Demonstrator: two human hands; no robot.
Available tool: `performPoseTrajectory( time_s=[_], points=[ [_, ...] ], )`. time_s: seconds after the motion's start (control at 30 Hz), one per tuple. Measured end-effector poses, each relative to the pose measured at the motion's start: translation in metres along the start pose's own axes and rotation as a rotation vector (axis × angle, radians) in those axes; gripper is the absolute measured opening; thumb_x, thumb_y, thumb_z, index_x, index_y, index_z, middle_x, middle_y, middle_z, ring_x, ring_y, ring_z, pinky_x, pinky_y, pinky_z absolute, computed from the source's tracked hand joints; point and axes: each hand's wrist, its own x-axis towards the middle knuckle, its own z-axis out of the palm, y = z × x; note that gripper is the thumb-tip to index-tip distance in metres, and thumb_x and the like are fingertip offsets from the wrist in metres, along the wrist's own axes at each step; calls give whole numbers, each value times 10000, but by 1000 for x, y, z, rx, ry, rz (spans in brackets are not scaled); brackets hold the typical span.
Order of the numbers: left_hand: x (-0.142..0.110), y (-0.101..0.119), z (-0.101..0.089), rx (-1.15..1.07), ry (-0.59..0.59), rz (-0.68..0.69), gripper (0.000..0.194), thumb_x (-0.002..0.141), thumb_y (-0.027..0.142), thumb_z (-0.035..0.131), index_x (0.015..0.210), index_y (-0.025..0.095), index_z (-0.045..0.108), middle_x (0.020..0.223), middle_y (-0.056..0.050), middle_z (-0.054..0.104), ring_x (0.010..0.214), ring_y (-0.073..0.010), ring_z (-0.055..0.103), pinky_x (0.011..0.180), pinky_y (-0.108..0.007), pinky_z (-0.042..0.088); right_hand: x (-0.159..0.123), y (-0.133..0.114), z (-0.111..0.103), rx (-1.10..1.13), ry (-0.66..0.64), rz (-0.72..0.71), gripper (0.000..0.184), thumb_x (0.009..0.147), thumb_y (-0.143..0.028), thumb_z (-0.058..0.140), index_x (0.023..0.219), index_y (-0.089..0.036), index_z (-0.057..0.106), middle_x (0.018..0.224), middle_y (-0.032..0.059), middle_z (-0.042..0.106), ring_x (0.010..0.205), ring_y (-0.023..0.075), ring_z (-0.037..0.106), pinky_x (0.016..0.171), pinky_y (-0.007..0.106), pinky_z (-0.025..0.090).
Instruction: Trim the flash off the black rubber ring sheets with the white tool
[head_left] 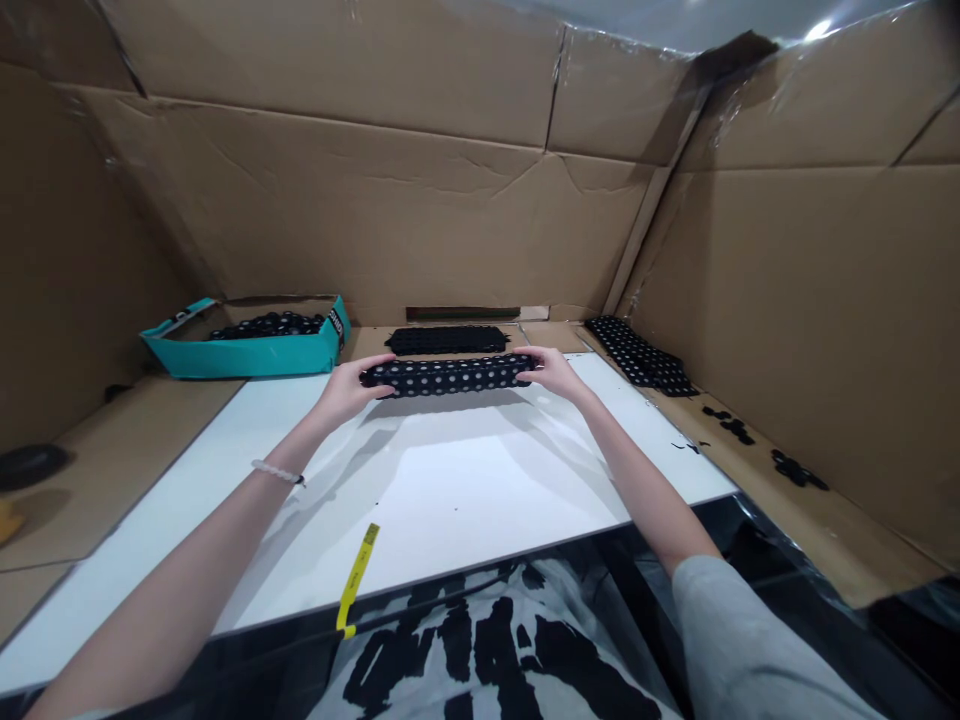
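Observation:
A long black perforated strip (448,375) with rows of pale dots is held level above the far part of the white board (420,490). My left hand (351,388) grips its left end, fingers closed round it. My right hand (553,369) grips its right end the same way. Just behind the strip a second black perforated sheet (446,340) lies flat at the board's far edge.
A teal cardboard box (247,350) filled with small black parts stands at the back left. Another black perforated sheet (639,355) lies at the right, with loose black bits (799,470) on the cardboard beyond. Cardboard walls (390,200) enclose the space. A yellow tag (358,575) hangs over the near edge.

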Motion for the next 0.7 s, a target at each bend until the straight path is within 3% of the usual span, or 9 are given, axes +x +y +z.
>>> performPoseTrajectory(
  time_s=[0.13, 0.27, 0.33, 0.4, 0.47, 0.57, 0.7],
  points=[
    [1, 0, 2, 134, 22, 40, 653, 665, 532, 743, 1222, 191, 720, 1175, -108, 720, 1091, -349, 641, 978, -415, 484, -2, 0, 1, -153, 101, -67, 279, 738, -336, 741, 979, -197, 765, 876, 58, 721, 739, 189, 612, 783, 360, 517],
    [2, 0, 2, 237, 118, 78, 496, 663, 607, 720, 925, 191, 790, 1103, -141, 668, 1110, -364, 597, 1028, -481, 442, -1, -3, -1, -74, 182, -137, 253, 753, -398, 727, 904, -196, 749, 974, 98, 696, 924, 237, 648, 862, 388, 532],
    [3, 1, 1, 134, 63, 57, 482, 617, 625, 745, 822, 190, 774, 1115, -128, 673, 1122, -366, 591, 1037, -474, 438, 0, -5, -2, 11, 194, -115, 278, 717, -423, 762, 863, -188, 734, 1132, 132, 671, 1111, 279, 619, 922, 412, 529],
    [2, 3, 1, -55, -62, -57, 490, 582, 603, 779, 837, 186, 759, 1026, -99, 712, 1011, -332, 641, 952, -441, 501, 1, -6, -2, 149, 178, -33, 305, 676, -420, 806, 836, -177, 714, 1222, 142, 647, 1191, 297, 594, 960, 427, 529],
    [2, 4, 2, -241, -128, -205, 523, 542, 562, 824, 886, 175, 745, 903, -76, 726, 854, -275, 668, 833, -399, 554, 1, -6, 0, 355, 130, 102, 310, 673, -382, 829, 850, -170, 690, 1141, 127, 687, 1086, 276, 654, 932, 430, 562],
    [2, 1, 2, -419, -119, -340, 519, 467, 503, 889, 814, 155, 722, 809, -63, 711, 725, -202, 652, 753, -352, 581, 2, -4, 2, 615, 60, 289, 266, 701, -281, 833, 860, -156, 660, 889, 72, 723, 778, 197, 702, 760, 369, 628],
    [6, -3, 0, -525, -147, -427, 476, 452, 445, 933, 741, 147, 699, 774, -54, 695, 686, -165, 644, 718, -313, 591, 3, 0, 2, 721, 39, 384, 215, 706, -168, 834, 772, -136, 632, 765, 45, 699, 650, 140, 678, 655, 267, 624]
  ],
)
